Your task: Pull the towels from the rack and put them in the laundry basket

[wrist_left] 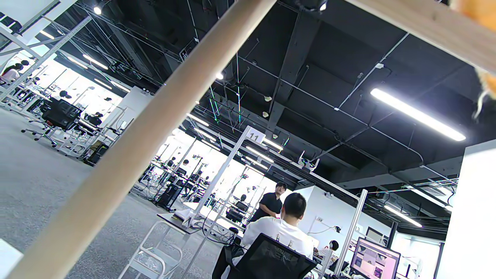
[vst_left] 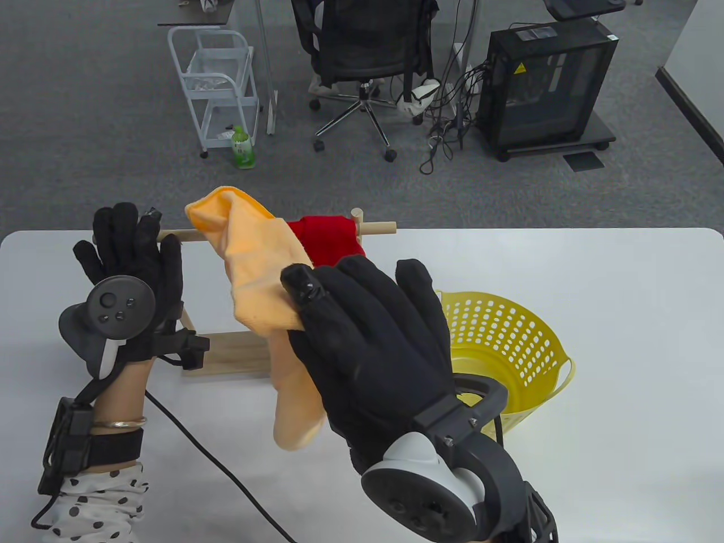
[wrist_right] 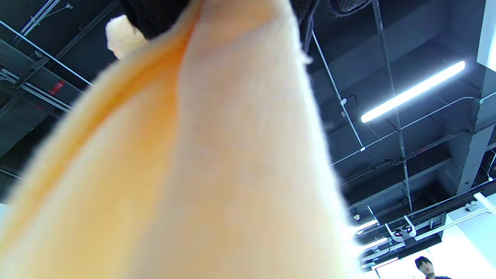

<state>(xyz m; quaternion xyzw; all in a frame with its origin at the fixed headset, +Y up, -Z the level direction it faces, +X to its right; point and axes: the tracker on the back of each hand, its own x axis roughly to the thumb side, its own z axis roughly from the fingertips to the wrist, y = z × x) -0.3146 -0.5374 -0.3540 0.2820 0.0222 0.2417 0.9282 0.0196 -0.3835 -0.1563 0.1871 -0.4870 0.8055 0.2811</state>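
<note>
A wooden towel rack (vst_left: 226,353) stands at the table's far left. An orange towel (vst_left: 254,271) is half off its rod (vst_left: 379,228), one corner still up over the rod, the rest hanging towards me. My right hand (vst_left: 305,317) grips this towel in its middle, thumb on top. It fills the right wrist view as the orange towel (wrist_right: 213,174) under the black glove (wrist_right: 155,15). A red towel (vst_left: 325,237) still hangs on the rod behind my right hand. My left hand (vst_left: 127,237) rests with straight fingers against the rod's left end (wrist_left: 135,147). The yellow laundry basket (vst_left: 543,339) sits right of my right hand.
A black cable (vst_left: 226,475) runs over the table near the left wrist. Beyond the far edge, on the floor, are a white cart (vst_left: 218,85), a green bottle (vst_left: 243,148), an office chair (vst_left: 362,51) and a black computer case (vst_left: 546,85).
</note>
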